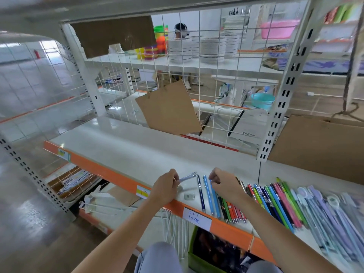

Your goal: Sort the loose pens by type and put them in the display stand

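Blue pens (208,196) beneath right hand (226,186), left hand (165,187) pinching clear strip (187,176)

My shelf (128,146) is white painted metal, smooth, slightly glossy, with a glossy orange front strip (110,172). The far back is a white coated wire grid (199,79). Matt brown cardboard sheets (169,109) hang on it; another, far right (323,146), looks rougher. The pens (275,205) on the right look like smooth glossy plastic. A matt paper price label (197,217) sits on the strip. Floor tiles at left (21,209) are shiny.
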A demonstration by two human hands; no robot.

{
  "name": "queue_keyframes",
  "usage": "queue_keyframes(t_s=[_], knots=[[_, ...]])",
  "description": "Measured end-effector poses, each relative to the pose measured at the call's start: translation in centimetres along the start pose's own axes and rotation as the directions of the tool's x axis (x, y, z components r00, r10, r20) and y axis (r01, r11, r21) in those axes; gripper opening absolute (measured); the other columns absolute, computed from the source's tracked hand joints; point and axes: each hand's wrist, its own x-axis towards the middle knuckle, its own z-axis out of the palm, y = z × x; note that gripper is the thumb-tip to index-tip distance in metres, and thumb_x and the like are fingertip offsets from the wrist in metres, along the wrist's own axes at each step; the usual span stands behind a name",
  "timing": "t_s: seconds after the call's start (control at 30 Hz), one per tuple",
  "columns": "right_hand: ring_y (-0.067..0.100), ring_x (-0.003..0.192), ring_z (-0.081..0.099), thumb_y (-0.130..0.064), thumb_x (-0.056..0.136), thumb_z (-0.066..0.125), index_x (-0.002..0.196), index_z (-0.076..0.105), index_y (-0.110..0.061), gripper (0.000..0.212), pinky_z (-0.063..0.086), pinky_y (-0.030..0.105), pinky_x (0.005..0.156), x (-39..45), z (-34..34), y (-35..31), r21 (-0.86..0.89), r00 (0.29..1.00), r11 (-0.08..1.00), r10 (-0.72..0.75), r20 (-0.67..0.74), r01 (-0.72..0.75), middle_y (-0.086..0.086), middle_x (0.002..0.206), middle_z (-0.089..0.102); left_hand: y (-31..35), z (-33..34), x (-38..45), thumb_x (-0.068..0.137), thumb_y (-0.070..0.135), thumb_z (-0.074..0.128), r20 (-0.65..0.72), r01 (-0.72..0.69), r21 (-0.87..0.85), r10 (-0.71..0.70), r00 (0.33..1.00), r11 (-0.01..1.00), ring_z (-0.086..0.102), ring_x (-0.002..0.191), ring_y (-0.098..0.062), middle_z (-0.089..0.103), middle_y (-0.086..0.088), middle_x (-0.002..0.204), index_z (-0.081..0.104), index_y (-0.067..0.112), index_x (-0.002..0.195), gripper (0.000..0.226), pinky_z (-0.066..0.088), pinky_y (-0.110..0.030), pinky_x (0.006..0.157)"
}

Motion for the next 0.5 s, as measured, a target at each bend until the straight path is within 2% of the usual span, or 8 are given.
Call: queue_keyframes(t_s=[0.13, 0.23, 0.3, 0.4, 0.43, 0.5], knots=[[0.004, 0.081, 0.049, -0.007, 0.089, 0.054, 0.107, 0.061, -0.015, 0.021, 0.034, 0.008, 0.067, -0.1, 1.6, -1.3, -0.047, 0.992, 0.992, -0.116, 0.058, 0.119, -0.003, 0.098, 0.052, -0.1, 0.4, -0.4, 0.095, 0.014, 0.050, -0.006, 0.016, -0.017, -0.017, 1.000, 1.000, 0.047, 0.080, -0.015, 0.063, -0.008, 0.098, 0.052, 0.010, 0.100, 0.006, 0.032, -0.022, 0.067], [0.008, 0.092, 0.046, -0.020, 0.091, 0.057, 0.118, 0.060, -0.014, 0.028, 0.037, 0.018, 0.080, -0.4, 3.2, -2.3, -0.134, 0.964, 0.964, -0.205, 0.166, 0.228, -0.001, 0.108, 0.048, 0.0, 0.3, -0.5, 0.093, 0.010, 0.051, -0.029, 0.006, -0.032, -0.007, 1.000, 0.999, 0.046, 0.080, -0.014, 0.063, -0.009, 0.099, 0.054, 0.007, 0.102, 0.010, 0.029, -0.019, 0.065], [0.010, 0.094, 0.044, -0.025, 0.093, 0.054, 0.117, 0.060, -0.013, 0.028, 0.036, 0.020, 0.079, -0.6, 4.0, -2.5, -0.189, 0.951, 0.944, -0.229, 0.210, 0.269, -0.001, 0.105, 0.045, 0.0, 0.0, -0.7, 0.094, 0.011, 0.052, -0.051, -0.006, -0.033, 0.005, 0.999, 0.999, 0.049, 0.081, -0.017, 0.063, -0.009, 0.098, 0.057, 0.005, 0.102, 0.012, 0.029, -0.019, 0.065], [0.010, 0.087, 0.047, -0.022, 0.094, 0.054, 0.102, 0.056, -0.015, 0.012, 0.034, 0.014, 0.068, -0.7, 4.1, -2.4, -0.153, 0.967, 0.961, -0.209, 0.146, 0.231, -0.005, 0.096, 0.046, -0.5, -0.4, -1.1, 0.094, 0.017, 0.055, -0.073, -0.037, -0.027, 0.035, 0.997, 0.999, 0.057, 0.085, -0.023, 0.065, -0.009, 0.095, 0.062, 0.006, 0.100, 0.014, 0.033, -0.022, 0.066], [0.009, 0.083, 0.049, -0.020, 0.093, 0.054, 0.099, 0.053, -0.017, 0.006, 0.033, 0.011, 0.063, -0.7, 3.9, -2.3, -0.094, 0.980, 0.979, -0.169, 0.109, 0.180, -0.006, 0.093, 0.048, -0.7, -0.6, -1.3, 0.093, 0.018, 0.056, -0.077, -0.045, -0.038, 0.042, 0.996, 0.998, 0.058, 0.084, -0.024, 0.066, -0.008, 0.092, 0.065, 0.007, 0.098, 0.015, 0.035, -0.024, 0.067], [0.006, 0.080, 0.052, -0.019, 0.092, 0.058, 0.099, 0.055, -0.016, 0.009, 0.034, 0.008, 0.061, -0.7, 3.1, -2.0, 0.093, 0.998, 0.994, -0.052, 0.045, 0.048, -0.007, 0.090, 0.054, -1.0, -0.9, -1.6, 0.092, 0.020, 0.058, -0.080, -0.063, -0.074, 0.057, 0.995, 0.995, 0.061, 0.079, -0.024, 0.067, -0.005, 0.083, 0.067, 0.010, 0.095, 0.013, 0.042, -0.029, 0.069]])
